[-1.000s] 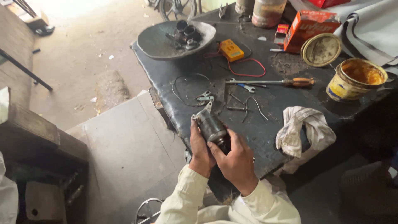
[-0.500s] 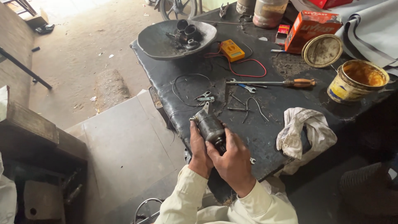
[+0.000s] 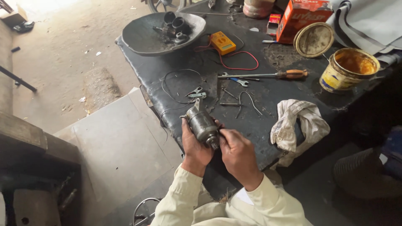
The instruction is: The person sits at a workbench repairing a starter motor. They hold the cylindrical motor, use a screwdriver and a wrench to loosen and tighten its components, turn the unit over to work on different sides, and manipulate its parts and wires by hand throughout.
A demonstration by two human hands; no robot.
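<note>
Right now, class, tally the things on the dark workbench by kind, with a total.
Motor part held in both hands: 1
Screwdriver: 1
Yellow meter: 1
Rag: 1
Open tin: 1
Tin lid: 1
Orange box: 1
Round tray of parts: 1
Total: 8

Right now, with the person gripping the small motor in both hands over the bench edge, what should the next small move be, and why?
Probably turn the toothed shaft end with the right hand fingertips while the left hand steadies the small motor. The left hand wraps the body, the right hand's fingers sit at that near end, and the screwdriver lies untouched on the bench.
</note>
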